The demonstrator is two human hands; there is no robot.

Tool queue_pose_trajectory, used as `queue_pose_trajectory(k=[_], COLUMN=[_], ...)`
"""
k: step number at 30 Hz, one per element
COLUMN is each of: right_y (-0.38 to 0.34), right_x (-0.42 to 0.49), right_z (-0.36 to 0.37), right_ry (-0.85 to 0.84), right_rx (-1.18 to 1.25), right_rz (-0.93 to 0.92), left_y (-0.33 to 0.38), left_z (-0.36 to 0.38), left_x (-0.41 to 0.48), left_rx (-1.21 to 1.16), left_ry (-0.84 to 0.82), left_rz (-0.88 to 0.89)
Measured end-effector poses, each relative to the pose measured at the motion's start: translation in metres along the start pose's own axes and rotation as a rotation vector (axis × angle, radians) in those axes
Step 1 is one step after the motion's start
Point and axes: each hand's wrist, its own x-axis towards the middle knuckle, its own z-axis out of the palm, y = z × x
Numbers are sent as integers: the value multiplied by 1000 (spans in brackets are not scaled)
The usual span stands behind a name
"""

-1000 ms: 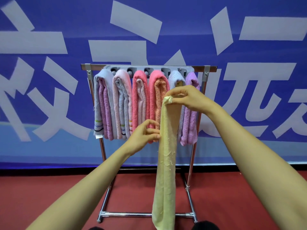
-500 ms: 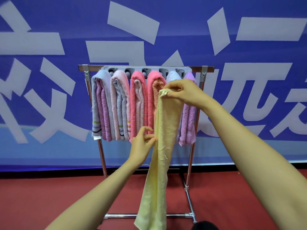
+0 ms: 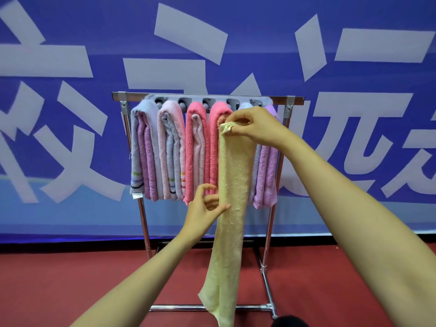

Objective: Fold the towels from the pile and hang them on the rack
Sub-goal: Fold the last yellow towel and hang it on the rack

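Head view, facing a chrome tube towel rack (image 3: 145,227) that stands on a red floor (image 3: 70,279) before a blue banner with large white characters (image 3: 70,31).

The right hand (image 3: 257,128), at centre frame just below the rack's top bar, pinches the upper end of a long, narrow pale yellow terry towel (image 3: 232,208) between thumb and curled fingers. From this grip the towel hangs straight down in front of the rack. Its lower end flares slightly and leaves the frame at the bottom edge.

The left hand (image 3: 203,213), lower and to the left, meets the towel about halfway down. One extended fingertip lies against the towel's left edge, the thumb is lifted clear, and the other fingers are loosely bent. No grip is visible. The two hands are well apart, one above the other along the towel.

Folded towels hang side by side from a grey peg strip (image 3: 212,101) under the top bar. From left to right they are a lavender-grey towel (image 3: 144,149), a pale pink towel (image 3: 171,147), two coral pink towels (image 3: 197,149) and a purple towel (image 3: 266,175). The yellow towel and the right hand partly cover the rightmost ones.

A dark rounded shape (image 3: 289,322) at the bottom edge cannot be identified.
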Motion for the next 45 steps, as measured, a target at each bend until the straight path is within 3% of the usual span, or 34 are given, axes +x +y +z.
queue_pose_trajectory(k=[11,18,21,24,31,33,35,41,45], right_y=[-10,-9,14,41,87,89,90,73,62], right_x=[-2,-3,-2,-5,-32,-47,-64,-93,-90], right_z=[-17,-24,-24,-20,34,50,65,84,91], right_ry=[14,26,46,60,-117,-192,-222,-130,-120], right_rx=[-65,-136,-328,-371,-480,-413,-195,471,531], right_rz=[-13,5,115,252,549,566,603,770,800], left_y=[-40,-55,-53,-30,87,101,102,85,80], left_z=[-4,-2,-12,-26,-25,-24,-20,-12,-11], left_x=[5,2,-1,7,53,65,72,71,62], left_rx=[222,302,228,70,17,16,49,94,173], left_ry=[-9,-148,-161,-150,-321,-280,-237,-55,-1], left_rz=[-136,-219,-292,-326,-226,-221,-225,-218,-186])
